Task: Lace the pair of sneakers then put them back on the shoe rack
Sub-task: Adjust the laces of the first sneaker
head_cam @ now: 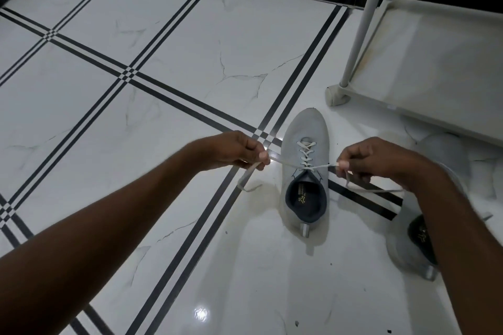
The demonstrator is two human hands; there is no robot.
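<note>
A grey sneaker [304, 128] with a dark lining stands on the tiled floor, toe pointing away from me. A white lace [306, 151] criss-crosses its eyelets. My left hand [234, 151] pinches the left lace end, and my right hand [378, 160] pinches the right end. Both ends are pulled taut sideways across the top of the tongue, with loose tails hanging below each fist. The second grey sneaker [402, 250] lies at the right, mostly hidden behind my right forearm.
A white shoe rack [424, 68] stands at the upper right, its post [362, 24] and foot [336, 95] just beyond the sneaker's toe. The floor [136, 90] is white marble tile with dark stripes. A black skirting band runs along the far wall.
</note>
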